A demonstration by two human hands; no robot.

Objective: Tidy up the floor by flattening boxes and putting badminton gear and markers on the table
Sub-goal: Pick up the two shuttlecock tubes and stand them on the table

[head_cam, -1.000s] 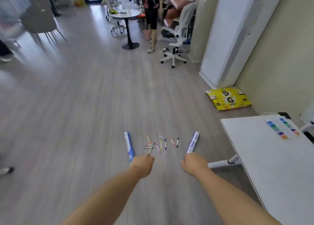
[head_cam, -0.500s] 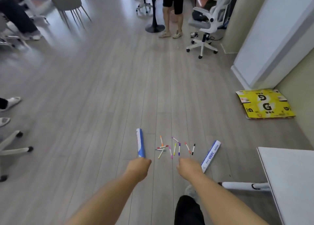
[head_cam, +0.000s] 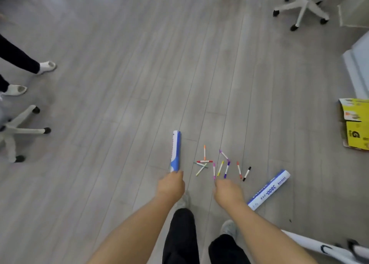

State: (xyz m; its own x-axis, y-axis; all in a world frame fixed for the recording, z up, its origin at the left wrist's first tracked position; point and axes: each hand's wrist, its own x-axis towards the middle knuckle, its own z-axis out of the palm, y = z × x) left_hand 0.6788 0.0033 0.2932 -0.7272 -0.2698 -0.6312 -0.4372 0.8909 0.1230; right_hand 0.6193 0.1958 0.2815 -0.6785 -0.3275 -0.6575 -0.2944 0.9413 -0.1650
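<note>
Left hand (head_cam: 170,184) poised at near end of blue tube (head_cam: 175,150); right hand (head_cam: 227,191) just short of markers (head_cam: 219,166). Fingers hidden behind knuckles: opening and hold cannot be told. Markers scattered on floor (head_cam: 119,104) between blue tube and white tube (head_cam: 269,190). Advised: markers raked together before gathering; tube gripped mid-length.

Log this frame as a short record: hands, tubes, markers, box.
left hand: back to camera, meets near end of left tube in view; contact unclear
right hand: back to camera, just below markers in view; fingers mostly hidden
left tube: lying on floor, left of markers
right tube: lying on floor, right of markers, angled
markers: loose, scattered between the tubes
box: yellow, on floor at right edge, partly cut off
</note>
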